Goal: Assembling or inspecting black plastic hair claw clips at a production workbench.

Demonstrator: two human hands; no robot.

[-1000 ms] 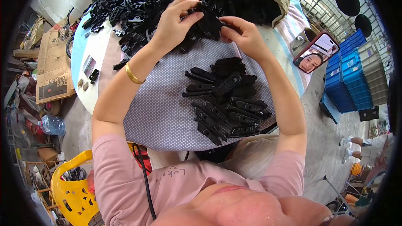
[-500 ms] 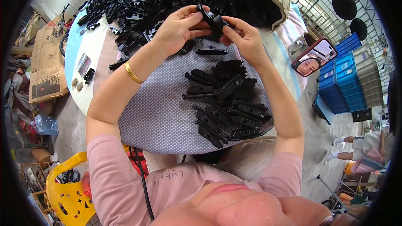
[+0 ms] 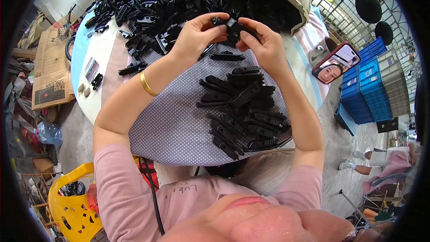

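My left hand (image 3: 195,36) and my right hand (image 3: 264,42) meet above the table, both gripping one small black plastic part (image 3: 232,26) between the fingertips. A gold bangle (image 3: 147,84) circles my left wrist. Just below the hands lies a single black part (image 3: 227,56) on the dotted grey cloth (image 3: 174,125). Several black parts are laid in a stack (image 3: 246,110) on the cloth under my right forearm. Behind the hands spreads a big heap of loose black parts (image 3: 165,0).
A phone with a red case (image 3: 337,62) leans at the table's right edge. Blue crates (image 3: 374,85) stand on the floor to the right, a cardboard box (image 3: 50,78) to the left, a yellow plastic chair (image 3: 71,206) at lower left. A person sits at far right (image 3: 389,163).
Both hands have drawn slightly away from the heap with the black part held between them. A single part now lies on the cloth below the hands.
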